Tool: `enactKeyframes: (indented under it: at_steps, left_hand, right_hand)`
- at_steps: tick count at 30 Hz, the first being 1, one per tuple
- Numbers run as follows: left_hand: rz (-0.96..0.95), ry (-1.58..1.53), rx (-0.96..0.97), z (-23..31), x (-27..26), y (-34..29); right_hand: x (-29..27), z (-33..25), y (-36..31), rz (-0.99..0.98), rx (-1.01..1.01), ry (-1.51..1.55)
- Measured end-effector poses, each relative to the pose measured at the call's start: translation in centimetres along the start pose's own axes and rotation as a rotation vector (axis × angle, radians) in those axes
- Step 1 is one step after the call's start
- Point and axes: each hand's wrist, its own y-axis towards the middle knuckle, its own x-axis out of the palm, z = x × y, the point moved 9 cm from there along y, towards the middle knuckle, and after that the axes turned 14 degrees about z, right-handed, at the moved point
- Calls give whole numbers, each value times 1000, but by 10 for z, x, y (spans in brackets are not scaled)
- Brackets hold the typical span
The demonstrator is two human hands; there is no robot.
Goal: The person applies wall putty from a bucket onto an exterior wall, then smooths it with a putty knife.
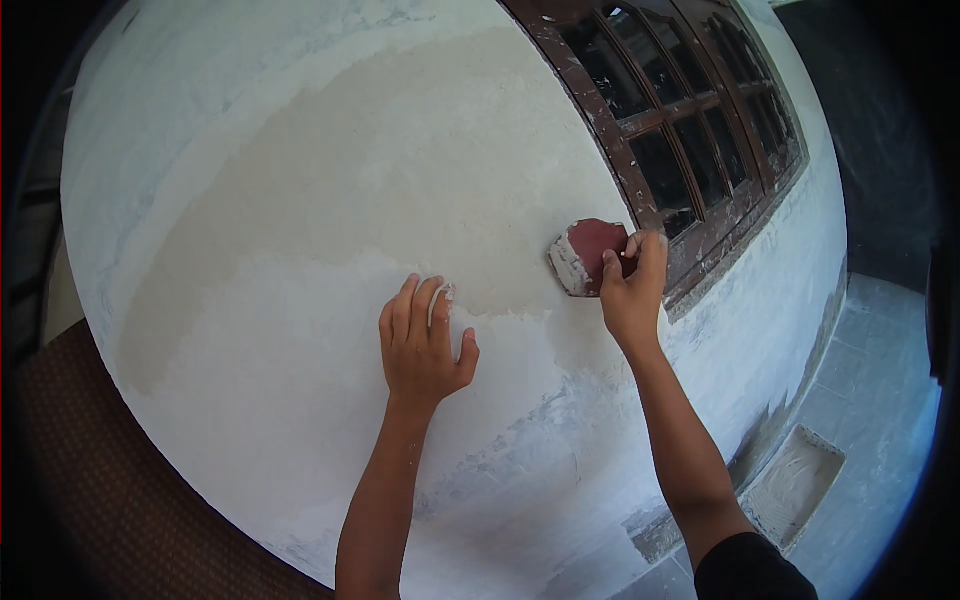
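Note:
My right hand (pixel 636 290) pinches a dark red putty spreader (pixel 598 243) between thumb and fingers, just left of the window frame. White putty (pixel 568 262) is caked thickly along the spreader's left edge. Lower and to the left, my left hand (pixel 425 345) is stretched out against or close to the wall (pixel 300 370), thumb apart from the fingers. A whitish smear, seemingly putty, shows by its index fingertip. Above that hand a broad beige, damp-looking patch (pixel 370 150) arcs across the white wall.
A brown wooden window (pixel 665 110) with several panes, spotted with white, borders the work on the upper right. On the grey tiled floor (pixel 870 370) at lower right lies a shallow rectangular tray (pixel 795 485) with pale residue. A brown patterned surface (pixel 120 490) runs along the lower left.

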Motion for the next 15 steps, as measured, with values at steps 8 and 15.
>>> enactKeyframes:
  at_steps: [8, 15]
  left_hand:
    - [-1, -4, 10, 5, 2, 3]
    - [-9, -11, 7, 6, 0, 1]
  right_hand:
    - [-9, 23, 18, 75, 57, 3]
    - [-9, 31, 16, 88, 48, -113]
